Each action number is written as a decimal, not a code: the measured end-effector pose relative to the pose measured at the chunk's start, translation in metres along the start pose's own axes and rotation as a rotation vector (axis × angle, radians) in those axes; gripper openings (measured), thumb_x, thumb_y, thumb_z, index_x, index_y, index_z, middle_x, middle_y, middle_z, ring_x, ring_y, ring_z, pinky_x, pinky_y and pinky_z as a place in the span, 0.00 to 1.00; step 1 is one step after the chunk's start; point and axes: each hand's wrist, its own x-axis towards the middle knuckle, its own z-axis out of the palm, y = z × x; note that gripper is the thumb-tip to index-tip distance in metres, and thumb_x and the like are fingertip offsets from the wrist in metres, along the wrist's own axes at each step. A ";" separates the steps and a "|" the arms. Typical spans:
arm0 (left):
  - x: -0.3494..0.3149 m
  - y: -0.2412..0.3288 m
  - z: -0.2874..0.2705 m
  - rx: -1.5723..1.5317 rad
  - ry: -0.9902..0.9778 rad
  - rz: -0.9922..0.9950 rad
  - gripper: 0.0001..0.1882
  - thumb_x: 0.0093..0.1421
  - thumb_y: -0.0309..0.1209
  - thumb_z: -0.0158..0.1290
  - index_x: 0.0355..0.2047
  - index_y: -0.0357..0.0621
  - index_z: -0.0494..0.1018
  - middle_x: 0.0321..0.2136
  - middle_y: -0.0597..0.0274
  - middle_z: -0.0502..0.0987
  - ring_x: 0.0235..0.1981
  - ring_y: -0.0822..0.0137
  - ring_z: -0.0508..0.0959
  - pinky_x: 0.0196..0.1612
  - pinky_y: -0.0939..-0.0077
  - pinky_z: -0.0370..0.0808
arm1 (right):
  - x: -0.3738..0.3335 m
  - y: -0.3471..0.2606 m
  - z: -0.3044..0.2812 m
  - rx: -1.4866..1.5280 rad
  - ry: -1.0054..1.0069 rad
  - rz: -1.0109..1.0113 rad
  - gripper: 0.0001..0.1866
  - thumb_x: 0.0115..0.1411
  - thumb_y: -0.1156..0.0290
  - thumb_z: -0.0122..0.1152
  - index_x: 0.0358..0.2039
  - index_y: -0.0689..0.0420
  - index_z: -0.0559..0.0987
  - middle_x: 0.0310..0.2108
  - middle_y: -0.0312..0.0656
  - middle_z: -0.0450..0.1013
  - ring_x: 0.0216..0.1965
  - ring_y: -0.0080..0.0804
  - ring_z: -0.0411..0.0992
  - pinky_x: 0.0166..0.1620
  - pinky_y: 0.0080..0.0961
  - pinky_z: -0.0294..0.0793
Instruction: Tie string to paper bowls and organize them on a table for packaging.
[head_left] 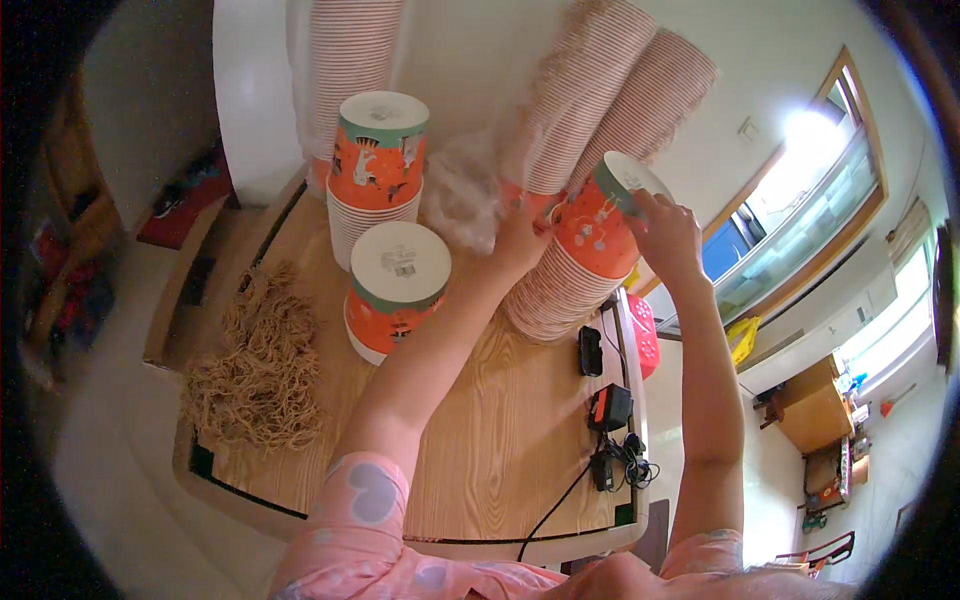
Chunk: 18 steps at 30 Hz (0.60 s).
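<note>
Between left grip and right grip stands an inverted stack of green-banded orange paper cups. Right fingers, partly closed, hold the top cup; left closure cannot be told. Apparent step: grasping; next move needs balanced support.

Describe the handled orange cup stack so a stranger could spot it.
Find the wooden table, then its far right part, beyond the black case. There stands a stack of inverted orange cups; unlike the similar stack to its left, it has the right hand at its top.
</note>
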 end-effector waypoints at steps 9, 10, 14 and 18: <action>0.007 0.007 0.008 0.394 0.101 0.087 0.08 0.48 0.31 0.56 0.26 0.39 0.75 0.25 0.51 0.77 0.28 0.55 0.77 0.34 0.64 0.73 | 0.002 0.001 0.004 -0.055 -0.017 -0.028 0.17 0.52 0.61 0.56 0.42 0.52 0.72 0.33 0.44 0.74 0.33 0.46 0.73 0.38 0.39 0.72; 0.007 0.007 0.007 0.279 0.047 0.032 0.09 0.48 0.32 0.56 0.27 0.39 0.75 0.25 0.51 0.77 0.28 0.56 0.77 0.34 0.64 0.72 | 0.001 0.003 0.003 -0.056 -0.020 -0.026 0.17 0.52 0.61 0.56 0.42 0.52 0.72 0.33 0.44 0.74 0.33 0.46 0.73 0.38 0.39 0.72; 0.005 0.005 0.002 0.142 -0.076 -0.027 0.09 0.48 0.32 0.56 0.27 0.40 0.75 0.24 0.53 0.77 0.28 0.59 0.77 0.33 0.66 0.72 | 0.000 0.008 0.005 -0.014 -0.003 -0.035 0.18 0.51 0.62 0.57 0.42 0.51 0.72 0.34 0.44 0.73 0.33 0.46 0.73 0.38 0.39 0.72; 0.004 -0.008 0.003 0.039 -0.086 -0.027 0.09 0.46 0.33 0.56 0.23 0.41 0.75 0.21 0.54 0.76 0.26 0.56 0.76 0.32 0.64 0.71 | 0.001 0.004 0.002 -0.001 -0.032 -0.007 0.18 0.51 0.63 0.57 0.43 0.51 0.72 0.35 0.44 0.73 0.34 0.45 0.72 0.40 0.40 0.70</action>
